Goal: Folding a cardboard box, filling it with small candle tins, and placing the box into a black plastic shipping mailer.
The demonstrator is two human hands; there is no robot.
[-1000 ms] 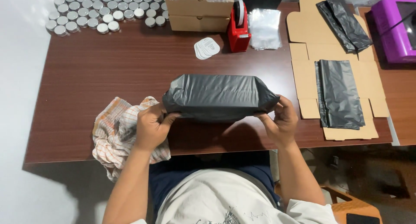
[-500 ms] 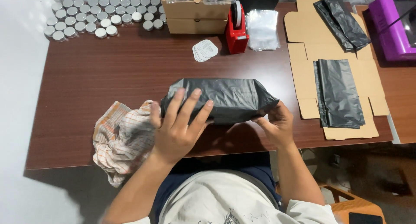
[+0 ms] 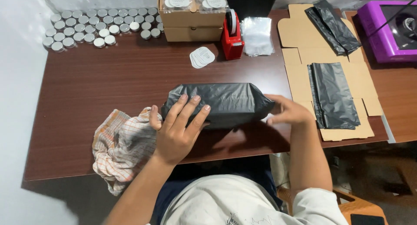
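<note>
On the near edge of a dark wooden table (image 3: 108, 86), the left hand (image 3: 176, 129) lies flat, fingers spread wide, pressing one stuffed black plastic mailer bag (image 3: 221, 104). At the bag's right end, the right hand (image 3: 289, 112) rests with fingers loosely extended, touching it. One checked cloth (image 3: 121, 146) sits just beside the left hand. Farther out: two flat black bags (image 3: 334, 94) on unfolded cardboard (image 3: 299, 77), one red tape dispenser (image 3: 232, 36), many silver tins (image 3: 87, 27). Compared with half a second ago, the right hand has uncurled.
</note>
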